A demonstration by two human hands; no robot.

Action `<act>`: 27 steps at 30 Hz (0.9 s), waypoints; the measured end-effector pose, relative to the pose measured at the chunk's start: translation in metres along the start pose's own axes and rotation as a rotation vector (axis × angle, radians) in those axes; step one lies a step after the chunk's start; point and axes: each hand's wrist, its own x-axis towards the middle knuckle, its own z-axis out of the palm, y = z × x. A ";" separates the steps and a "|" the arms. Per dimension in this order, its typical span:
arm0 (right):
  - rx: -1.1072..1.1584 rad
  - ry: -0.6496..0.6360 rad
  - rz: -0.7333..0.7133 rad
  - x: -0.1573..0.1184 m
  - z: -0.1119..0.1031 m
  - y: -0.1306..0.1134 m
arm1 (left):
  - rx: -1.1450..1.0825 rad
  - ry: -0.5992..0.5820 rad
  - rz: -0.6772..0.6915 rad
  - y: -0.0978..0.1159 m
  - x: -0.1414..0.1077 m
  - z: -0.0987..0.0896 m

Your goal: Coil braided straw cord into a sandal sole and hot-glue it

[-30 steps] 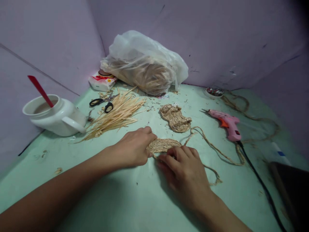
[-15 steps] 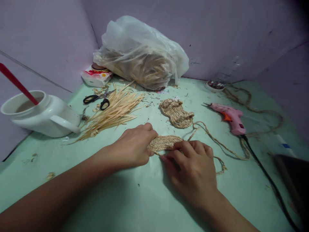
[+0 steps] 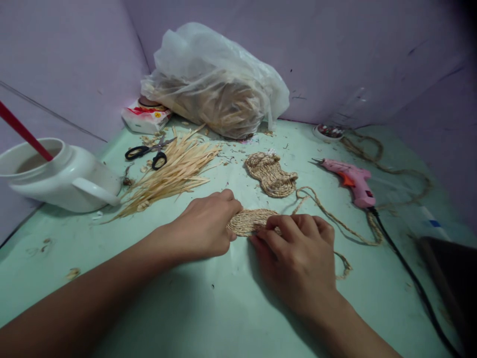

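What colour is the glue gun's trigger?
The trigger is orange, on a pink glue gun; best seen in the head view.

We see a white jug [image 3: 89,171] with a red stick [image 3: 24,130] in it, scissors [image 3: 152,148] by pale dry strips [image 3: 175,169], a filled plastic bag [image 3: 223,89] near lilac walls [image 3: 346,54], a red-and-white box [image 3: 143,122] beside it.

Around the coiled oval [image 3: 248,223], bare tabletop [image 3: 223,308] is leaving passage at eleven and six o'clock. Pale strips [image 3: 175,171] are blocking ten, a woven piece [image 3: 271,176] is obstructing one, and a glue gun [image 3: 356,183] two.
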 end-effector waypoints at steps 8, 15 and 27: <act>-0.011 0.013 -0.014 0.001 0.001 -0.001 | 0.032 0.031 0.015 0.003 -0.001 0.002; -0.019 0.057 0.023 -0.006 -0.007 0.010 | 0.067 0.078 -0.010 0.011 0.002 0.005; 0.280 -0.090 0.020 -0.019 -0.009 0.071 | 0.080 0.056 -0.018 0.012 0.002 0.004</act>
